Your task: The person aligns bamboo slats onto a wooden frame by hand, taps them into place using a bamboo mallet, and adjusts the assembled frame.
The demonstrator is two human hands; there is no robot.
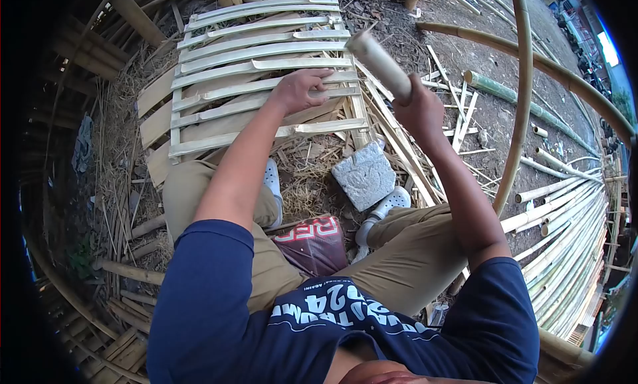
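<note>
My right hand (420,110) is closed around the lower end of a short, thick, pale length of bamboo (380,64). That piece tilts up to the left, over the right edge of a bamboo slat frame (266,64). Several pale, split slats lie crosswise on the frame, roughly parallel. Over the slats near that same edge is my left hand (302,92), its fingers bent and apart from the thumb. Whether its fingertips press on a slat is hard to make out. A rough grey stone block (364,176) sits at the frame's near right corner, between my feet.
Loose bamboo strips (405,145) lie right of the frame. A green bamboo pole (525,108) and a stack of long poles (565,244) are farther right. One curved pole (524,98) rises close to my right arm. A dark red cushion-like bundle (312,244) lies between my legs.
</note>
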